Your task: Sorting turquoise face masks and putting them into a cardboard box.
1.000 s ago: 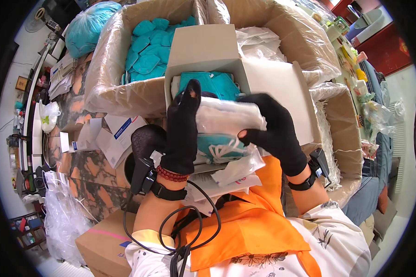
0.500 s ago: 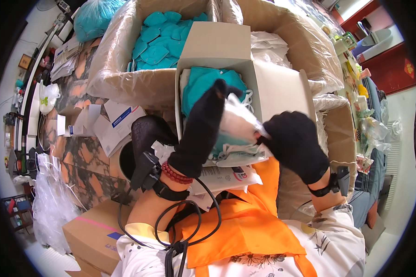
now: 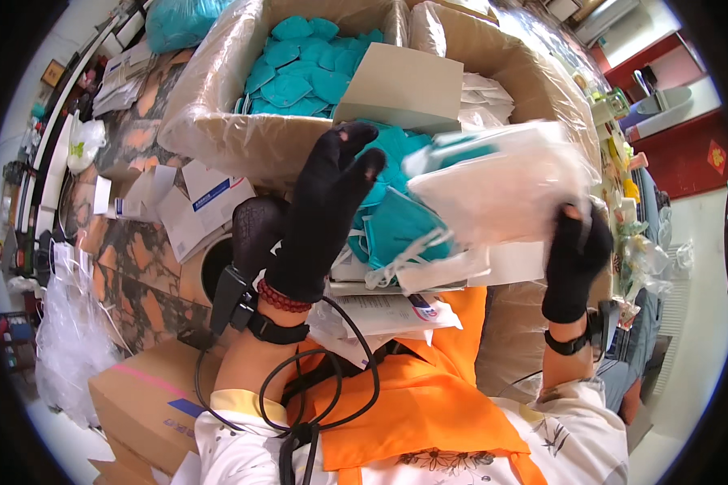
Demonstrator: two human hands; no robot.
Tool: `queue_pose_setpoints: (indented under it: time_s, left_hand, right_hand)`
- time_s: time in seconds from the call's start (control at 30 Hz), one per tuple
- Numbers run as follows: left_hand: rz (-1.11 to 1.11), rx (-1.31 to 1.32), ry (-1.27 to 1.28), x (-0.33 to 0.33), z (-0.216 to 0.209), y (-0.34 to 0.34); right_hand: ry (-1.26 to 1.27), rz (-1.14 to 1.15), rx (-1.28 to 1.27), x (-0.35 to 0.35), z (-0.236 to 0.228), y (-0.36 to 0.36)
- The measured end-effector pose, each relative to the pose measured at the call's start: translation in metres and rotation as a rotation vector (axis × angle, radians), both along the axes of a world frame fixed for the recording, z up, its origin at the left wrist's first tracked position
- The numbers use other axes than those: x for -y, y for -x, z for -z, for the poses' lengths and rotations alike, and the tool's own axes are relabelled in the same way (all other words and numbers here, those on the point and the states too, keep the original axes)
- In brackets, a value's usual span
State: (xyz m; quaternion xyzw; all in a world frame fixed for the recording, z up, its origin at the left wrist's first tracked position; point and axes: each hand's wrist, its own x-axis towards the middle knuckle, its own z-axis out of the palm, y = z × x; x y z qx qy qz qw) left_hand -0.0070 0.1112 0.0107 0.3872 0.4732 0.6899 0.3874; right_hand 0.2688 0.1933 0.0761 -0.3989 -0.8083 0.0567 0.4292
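Note:
Both my hands wear black gloves with bare fingertips. My left hand (image 3: 323, 198) is over the left side of an open carton, its thumb and fingers apart with nothing between them. In the carton lie teal cup-shaped face masks (image 3: 400, 222) with white straps (image 3: 416, 252). My right hand (image 3: 576, 263) grips the right end of a white packet (image 3: 497, 190), smeared by motion, with some teal showing at its far left corner. The packet hangs over the carton's right side and hides part of it. One raised flap (image 3: 400, 85) stands at the carton's far side.
Behind the carton, a large plastic-lined box (image 3: 234, 149) holds many teal masks (image 3: 299, 69). Another lined box (image 3: 534, 89) beside it holds white packets (image 3: 484, 97). Flattened white cartons (image 3: 206, 206) and a brown box (image 3: 150, 396) are at left. A black cable (image 3: 372, 356) loops near my left forearm.
My right hand has moved right with the white packet, out from over the masks. My left hand has let go of the packet and moved left, its fingers now apart.

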Motion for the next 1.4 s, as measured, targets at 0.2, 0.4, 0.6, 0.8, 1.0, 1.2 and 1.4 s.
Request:
queue_pose_setpoints:
  time_s: [0.2, 0.4, 0.6, 0.8, 1.0, 1.2, 1.4]
  left_hand:
    - [0.193, -0.063, 0.037, -0.005, 0.011, 0.004]
    - [0.285, -0.264, 0.124, -0.013, 0.016, -0.016]
    - [0.281, -0.220, 0.239, -0.015, 0.018, -0.014]
    - [-0.224, -0.729, 0.175, -0.017, 0.038, -0.021]
    - [-0.163, -0.656, -0.141, -0.020, 0.003, -0.031]
    - [0.105, 0.014, -0.024, -0.022, 0.012, -0.064]
    - [-0.070, -0.189, -0.176, -0.026, 0.014, -0.055]
  right_hand:
    - [0.205, 0.270, -0.032, -0.010, 0.002, -0.028]
    - [0.336, 0.296, -0.054, -0.038, 0.036, -0.046]
    - [-0.270, 0.331, 0.468, -0.062, 0.052, -0.079]
    - [-0.131, 0.225, 0.313, -0.069, 0.060, -0.083]
    - [-0.054, 0.104, 0.212, -0.068, 0.080, -0.074]
    - [0.256, -0.021, -0.106, -0.055, 0.103, -0.056]
    - [0.019, 0.029, 0.173, -0.049, 0.107, -0.050]
